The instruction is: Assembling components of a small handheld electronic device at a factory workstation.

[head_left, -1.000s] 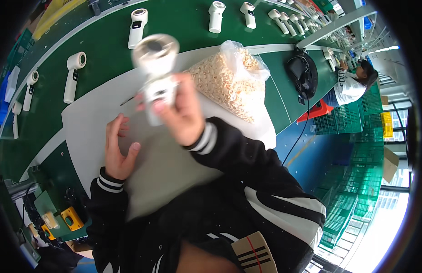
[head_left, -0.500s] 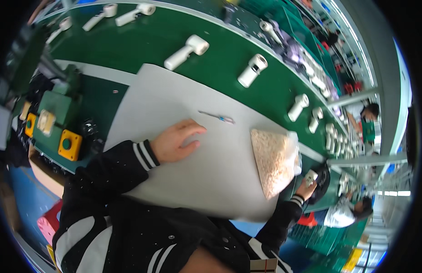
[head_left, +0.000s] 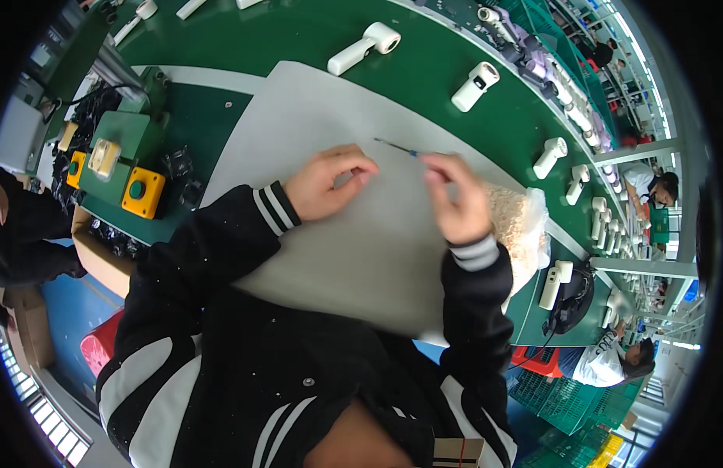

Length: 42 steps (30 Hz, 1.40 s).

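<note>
A thin-shafted screwdriver (head_left: 395, 146) lies on the grey mat (head_left: 330, 265). My right hand (head_left: 461, 204), slightly blurred, has its curled fingers at the handle end and covers most of the handle. On the mat to its left rests my left hand (head_left: 326, 186), thumb and fingertips brought close together; anything between them is hidden. Beyond my right wrist sits a clear plastic bag (head_left: 537, 226) of small beige pieces. A white handheld device (head_left: 556, 285), shaped like a small fan, rests beside a black bundle (head_left: 574, 300) at the right.
More white fan-shaped devices, such as one at the back (head_left: 365, 48) and another (head_left: 475, 86), lie spaced along the green surface (head_left: 283, 35). Yellow button boxes (head_left: 144, 193) on a green press stand at left. Other people sit at right; one person stands at far left.
My right hand has let go of the white device on the right and moved left to the screwdriver. My left thumb and fingertips have drawn closer together. The view has shifted.
</note>
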{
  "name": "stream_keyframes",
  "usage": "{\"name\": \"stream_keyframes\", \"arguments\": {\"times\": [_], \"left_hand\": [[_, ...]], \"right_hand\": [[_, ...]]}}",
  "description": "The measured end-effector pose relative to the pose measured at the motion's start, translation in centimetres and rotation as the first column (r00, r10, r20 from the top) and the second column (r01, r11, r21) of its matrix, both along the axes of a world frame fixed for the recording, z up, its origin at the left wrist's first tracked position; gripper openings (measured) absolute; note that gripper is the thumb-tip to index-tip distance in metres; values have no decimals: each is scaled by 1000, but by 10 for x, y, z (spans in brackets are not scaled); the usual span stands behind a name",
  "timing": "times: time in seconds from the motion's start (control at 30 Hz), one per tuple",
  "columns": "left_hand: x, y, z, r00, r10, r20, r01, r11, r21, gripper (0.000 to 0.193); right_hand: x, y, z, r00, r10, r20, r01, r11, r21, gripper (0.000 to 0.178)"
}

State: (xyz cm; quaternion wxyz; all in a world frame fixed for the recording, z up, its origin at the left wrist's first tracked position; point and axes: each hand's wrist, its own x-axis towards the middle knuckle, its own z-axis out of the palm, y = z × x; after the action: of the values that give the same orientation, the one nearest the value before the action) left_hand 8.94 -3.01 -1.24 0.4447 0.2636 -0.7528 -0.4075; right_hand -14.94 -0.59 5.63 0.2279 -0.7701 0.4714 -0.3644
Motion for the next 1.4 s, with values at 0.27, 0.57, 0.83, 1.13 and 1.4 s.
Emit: {"name": "stream_keyframes", "arguments": {"times": [0.27, 0.57, 0.83, 1.13, 1.4], "left_hand": [[23, 5, -13, 939, 342, -43, -335, 936, 109, 20], [11, -42, -20, 910, 413, -21, -413, 911, -6, 17], [-12, -98, -18, 909, 391, 145, -371, 917, -146, 12], [-26, -105, -22, 911, 391, 133, -372, 916, -150, 6], [-13, -112, -24, 880, 467, -86, -451, 878, 159, 8]], "right_hand": [[46, -39, -70, 973, 26, -229, -9, 997, 75, 18], [75, -54, -86, 999, 45, -21, -46, 996, -80, 7], [64, -54, -88, 982, 143, -121, -155, 983, -100, 13], [68, -41, -78, 954, 170, -249, -217, 960, -176, 30], [98, -34, -67, 872, 274, -405, -356, 924, -142, 35]]}}
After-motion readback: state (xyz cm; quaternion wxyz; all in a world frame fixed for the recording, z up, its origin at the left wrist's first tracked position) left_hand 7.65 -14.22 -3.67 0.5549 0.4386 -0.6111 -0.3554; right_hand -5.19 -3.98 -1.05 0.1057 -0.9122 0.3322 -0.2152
